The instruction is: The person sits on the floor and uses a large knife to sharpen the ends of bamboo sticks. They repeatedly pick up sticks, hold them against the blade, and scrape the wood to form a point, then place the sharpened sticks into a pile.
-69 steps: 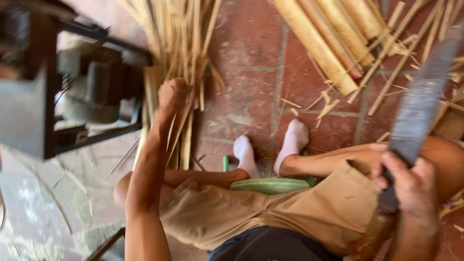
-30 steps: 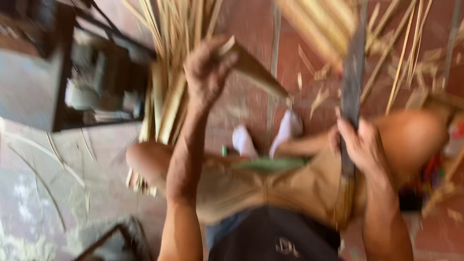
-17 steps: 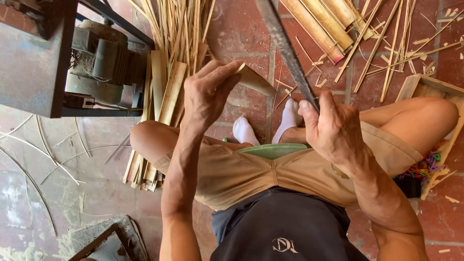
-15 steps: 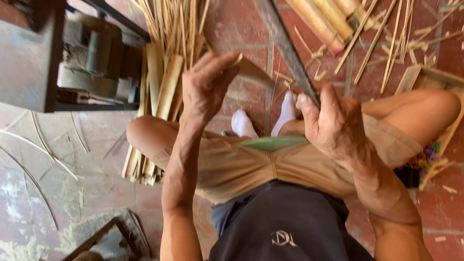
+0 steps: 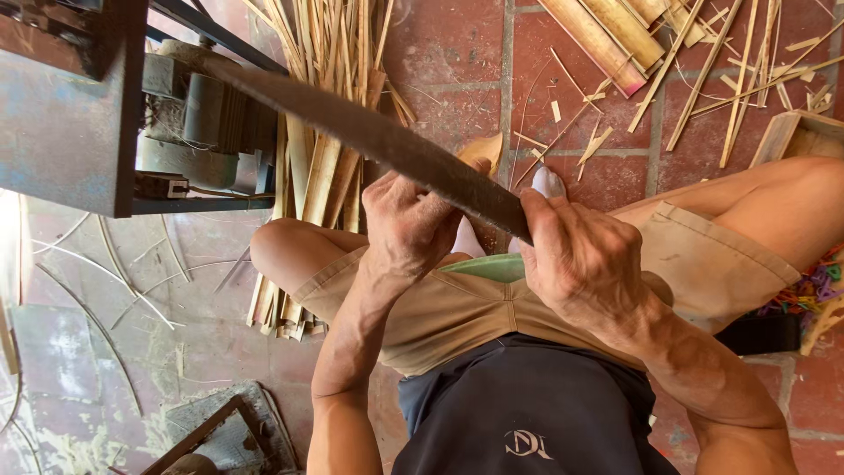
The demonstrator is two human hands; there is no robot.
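I sit on a brick floor with my knees spread. My right hand (image 5: 585, 259) is shut on the handle end of a long dark blade (image 5: 369, 136) that runs up and left across the view. My left hand (image 5: 413, 224) is shut on a piece of split bamboo (image 5: 482, 151), whose pale end sticks out just beyond the blade. The blade lies across the top of the bamboo piece, between my two hands. Most of the bamboo piece is hidden by my left hand and the blade.
A pile of bamboo strips (image 5: 321, 114) lies beside my left knee. More bamboo slats and splinters (image 5: 686, 53) are scattered at the upper right. A dark metal machine frame (image 5: 79, 105) stands at the upper left. A wooden box (image 5: 804, 136) sits at the right edge.
The blade has swung from upright to slanting far left across the view. My left hand has pulled the bamboo piece in close under the blade, and my hands have come together.
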